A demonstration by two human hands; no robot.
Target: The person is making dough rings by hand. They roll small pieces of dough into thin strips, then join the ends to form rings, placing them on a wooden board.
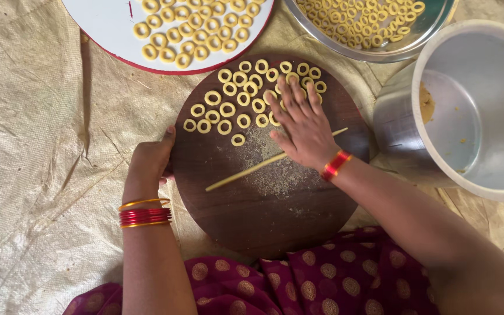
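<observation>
A round dark wooden board (263, 216) lies on the floor in front of me. My right hand (301, 125) lies flat, fingers spread, on a long thin rope of yellow dough (246, 172) that runs diagonally across the board. Behind the hand sit several small dough rings (226, 109) in rows on the board's far half. My left hand (153, 160) grips the board's left edge, thumb on top. Red and gold bangles circle both wrists.
A white round tray with a red rim (109, 29) holding several dough rings lies at the back left. A steel plate (433, 26) with more rings is at the back right. A large steel pot (473, 111) with dough traces stands at the right. Beige woven sheeting (36, 175) covers the floor.
</observation>
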